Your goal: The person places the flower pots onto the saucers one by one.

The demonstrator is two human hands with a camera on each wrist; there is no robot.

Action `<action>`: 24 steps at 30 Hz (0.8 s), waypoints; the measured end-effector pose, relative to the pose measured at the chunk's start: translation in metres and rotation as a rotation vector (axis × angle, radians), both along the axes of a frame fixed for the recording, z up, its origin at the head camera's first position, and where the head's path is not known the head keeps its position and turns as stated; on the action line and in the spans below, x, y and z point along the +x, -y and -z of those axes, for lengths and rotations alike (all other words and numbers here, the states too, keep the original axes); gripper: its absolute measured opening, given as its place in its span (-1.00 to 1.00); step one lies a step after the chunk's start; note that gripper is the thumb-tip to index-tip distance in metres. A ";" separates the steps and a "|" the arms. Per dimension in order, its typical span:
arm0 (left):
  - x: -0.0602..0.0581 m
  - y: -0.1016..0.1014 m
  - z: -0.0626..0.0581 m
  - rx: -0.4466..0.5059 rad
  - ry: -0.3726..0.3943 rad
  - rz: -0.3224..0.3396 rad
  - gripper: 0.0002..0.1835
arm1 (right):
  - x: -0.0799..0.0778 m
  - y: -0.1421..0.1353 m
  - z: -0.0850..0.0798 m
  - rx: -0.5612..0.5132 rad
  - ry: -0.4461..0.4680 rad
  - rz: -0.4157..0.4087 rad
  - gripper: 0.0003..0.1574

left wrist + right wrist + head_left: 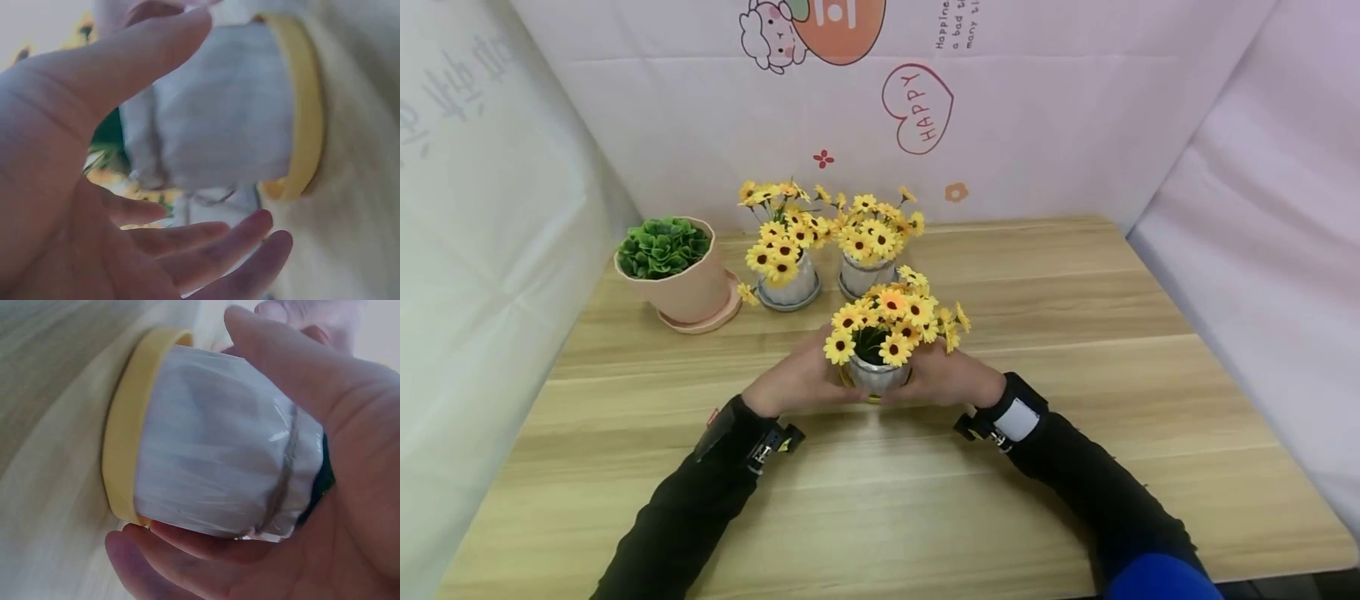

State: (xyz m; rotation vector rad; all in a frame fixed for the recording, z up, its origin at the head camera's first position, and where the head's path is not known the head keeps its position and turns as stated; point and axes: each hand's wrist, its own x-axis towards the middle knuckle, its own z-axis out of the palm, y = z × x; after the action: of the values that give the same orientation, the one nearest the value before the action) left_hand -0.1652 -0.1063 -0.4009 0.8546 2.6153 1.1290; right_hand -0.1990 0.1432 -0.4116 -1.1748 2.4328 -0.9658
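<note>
A small white flower pot (880, 378) of yellow daisies (892, 321) stands in a yellow saucer (304, 106) at the middle of the table, between both hands. My right hand (953, 377) grips the pot's right side, thumb across the near face and fingers curled behind, as the right wrist view shows. On the other side is my left hand (805, 375); its thumb overlaps the pot near the rim. Its remaining fingers (250, 250) reach out loosely, with a gap between them and the pot wall.
Behind are two more daisy pots, one left (790, 283) and one right (867, 275), on grey saucers. A pink pot (688, 287) with a green plant stands at the back left of the wooden table (1037, 500). Printed white cloth (1037, 125) hangs behind.
</note>
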 end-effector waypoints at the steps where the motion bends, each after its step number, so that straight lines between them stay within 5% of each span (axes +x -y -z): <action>1: 0.000 -0.003 0.002 0.014 -0.002 -0.005 0.18 | 0.001 0.001 0.001 -0.006 -0.001 0.009 0.14; 6: 0.005 -0.011 0.008 -0.038 -0.051 -0.028 0.12 | 0.004 0.005 0.003 0.012 -0.026 0.037 -0.04; 13: 0.015 -0.024 0.017 -0.167 -0.137 -0.122 -0.06 | 0.008 0.010 0.008 0.041 -0.199 0.061 -0.29; 24: 0.016 -0.032 0.021 -0.177 -0.195 -0.140 -0.20 | 0.009 0.006 0.004 0.000 -0.191 0.021 -0.45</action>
State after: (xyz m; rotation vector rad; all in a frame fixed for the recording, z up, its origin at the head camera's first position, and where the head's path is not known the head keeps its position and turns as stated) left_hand -0.1495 -0.0744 -0.4222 0.7910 2.9219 0.8654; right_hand -0.1903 0.1375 -0.4156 -1.2991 2.5963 -0.8957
